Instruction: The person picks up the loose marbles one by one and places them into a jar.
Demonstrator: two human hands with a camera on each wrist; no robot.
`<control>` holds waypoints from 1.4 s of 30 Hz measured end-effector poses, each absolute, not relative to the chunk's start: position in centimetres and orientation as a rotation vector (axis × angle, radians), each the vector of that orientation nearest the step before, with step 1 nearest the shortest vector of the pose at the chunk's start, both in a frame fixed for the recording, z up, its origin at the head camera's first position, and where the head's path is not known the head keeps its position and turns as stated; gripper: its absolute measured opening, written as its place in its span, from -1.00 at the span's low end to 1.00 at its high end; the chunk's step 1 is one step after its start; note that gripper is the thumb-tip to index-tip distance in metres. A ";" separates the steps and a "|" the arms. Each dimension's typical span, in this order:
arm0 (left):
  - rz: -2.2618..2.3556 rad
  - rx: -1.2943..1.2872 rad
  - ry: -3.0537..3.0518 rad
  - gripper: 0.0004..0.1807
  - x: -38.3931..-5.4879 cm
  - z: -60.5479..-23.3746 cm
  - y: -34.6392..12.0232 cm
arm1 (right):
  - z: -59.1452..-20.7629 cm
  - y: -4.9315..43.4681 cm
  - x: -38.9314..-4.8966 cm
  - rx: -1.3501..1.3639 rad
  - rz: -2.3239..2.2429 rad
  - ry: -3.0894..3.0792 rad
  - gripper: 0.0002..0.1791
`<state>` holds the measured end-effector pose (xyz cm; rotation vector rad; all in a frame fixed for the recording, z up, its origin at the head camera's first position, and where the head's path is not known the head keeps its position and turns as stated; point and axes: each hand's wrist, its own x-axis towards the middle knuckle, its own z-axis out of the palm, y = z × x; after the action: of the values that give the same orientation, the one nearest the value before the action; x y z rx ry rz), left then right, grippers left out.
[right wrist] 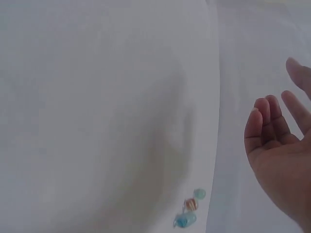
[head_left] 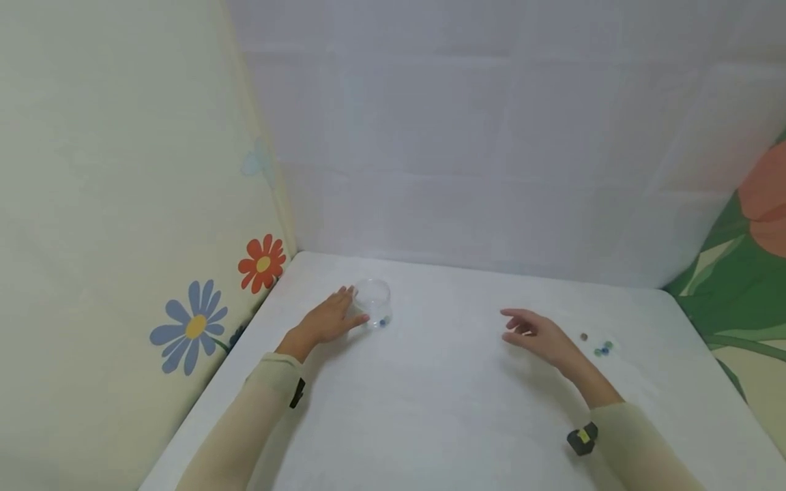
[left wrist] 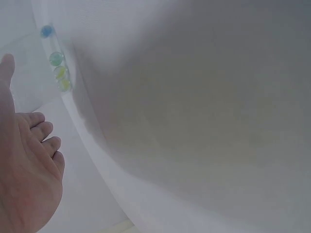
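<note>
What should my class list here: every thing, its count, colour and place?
Clear round container: one, colourless, table's left
Round glass marbles: four; blue, green, two yellowish; container's base
Loose glass marbles: four; brown, blue, greens; table's right
Cloth-covered table: one, white, below
Creased cloth backdrop: one, white, behind table
Flower-printed panel: one; cream, red, blue; left
Coral-bloomed leafy panel: one; green, coral, cream; right
Wrist devices: two, black, wrists
Sleeves: two, beige, forearms
Left hand: one, bare, beside container
Right hand: one, bare, above table

Right hand (right wrist: 285, 158) apart from clustered marbles (right wrist: 191, 205)
</note>
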<state>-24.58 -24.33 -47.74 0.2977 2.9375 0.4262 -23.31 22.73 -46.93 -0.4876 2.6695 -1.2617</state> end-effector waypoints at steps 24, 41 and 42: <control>0.439 0.266 2.928 0.09 -24.7 -47.3 -24.1 | -48.8 31.7 -22.1 -0.148 -1.040 2.677 -0.32; 0.441 0.263 2.917 0.10 -24.7 -47.6 -24.2 | -51.1 32.4 -22.8 -0.089 -0.988 2.768 -0.45; 0.448 0.264 2.917 0.09 -24.6 -47.6 -24.1 | -51.1 32.3 -22.8 -0.077 -0.985 2.774 -0.46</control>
<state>-24.63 -24.11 -47.62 0.2638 2.9167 0.4484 -22.80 32.33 -51.11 -0.0772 2.7742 -0.9849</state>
